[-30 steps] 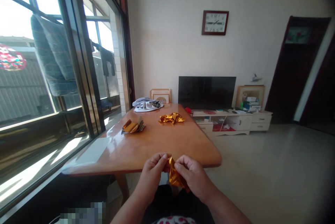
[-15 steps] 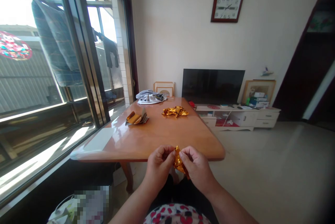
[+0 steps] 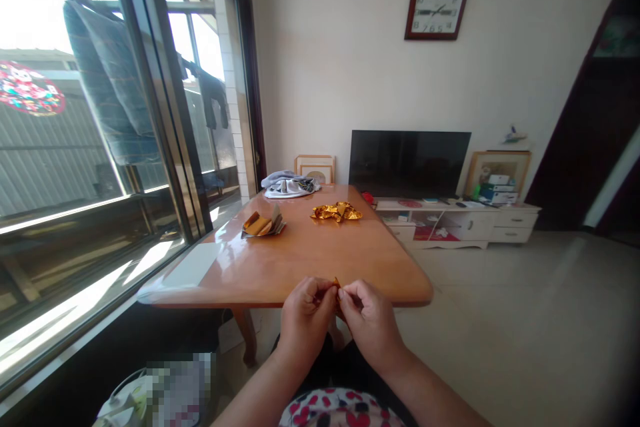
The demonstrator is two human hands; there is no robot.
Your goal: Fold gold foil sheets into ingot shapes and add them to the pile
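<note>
Between my two hands, over the near edge of the wooden table [image 3: 320, 260], is a piece of shiny gold foil paper [image 3: 337, 282]. My left hand [image 3: 307, 314] pinches it from the left, thumb against fingers. From the other side my right hand [image 3: 373, 317] pinches it too, the thumbs almost touching. Only a small pointed tip of the foil shows; my fingers hide most of it. Farther back on the table lies a pile of crumpled or folded gold foil pieces [image 3: 336, 212]. Left of that pile sits a loose stack of brownish-gold papers [image 3: 263, 222].
A bundle of grey and white cloth [image 3: 290, 185] lies at the table's far end. Windows [image 3: 165, 80] run along the left. Beyond the table stand a television [image 3: 410, 164] and a low white cabinet [image 3: 515, 226]. A bag [image 3: 130, 400] is at lower left.
My hands have drawn closer together, and less of the gold foil shows between them. The view has shifted slightly. The pile and the stack on the table stay put.
</note>
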